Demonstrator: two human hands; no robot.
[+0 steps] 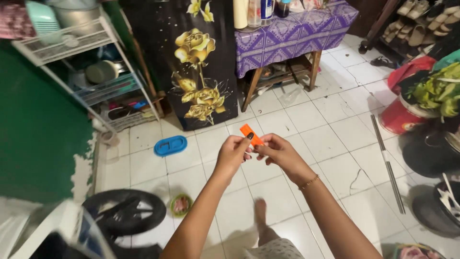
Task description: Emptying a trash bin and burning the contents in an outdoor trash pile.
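— What is that bright thing the person is holding?

— A small orange packet (250, 134), flat and oblong, tilted so its upper end leans left and away. It sits out in front of the chest, above the white tiled floor (330, 134), held between both hands in mid-air.

— Any containers about?

— Several. On the floor to the left lies a blue oval dish (170, 145); I cannot tell what is in it. Nearer, beside a black tyre (125, 211), stands a small green bowl (181, 205) with something pinkish inside. At the far right a red bucket (400, 116) sits under a heap of green leaves (438, 91). The wire rack (81, 57) on the left carries pots and a pale green basket. Far off, a surface under a purple patterned cloth (292, 36) bears bottles, next to a black cabinet with golden roses (196, 62).

— And the hands?

— The left hand (233, 152) has its thumb and forefinger pinched together on the packet's near end, the dark-painted thumbnail showing on top. The right hand (278, 151) closes on the same end from the right, fingers curled in, a thin gold bracelet (309, 182) at its wrist. The two hands touch at the fingertips around the packet.

— Anything below?

— A bare foot (261, 211) on the tiles, blurred.
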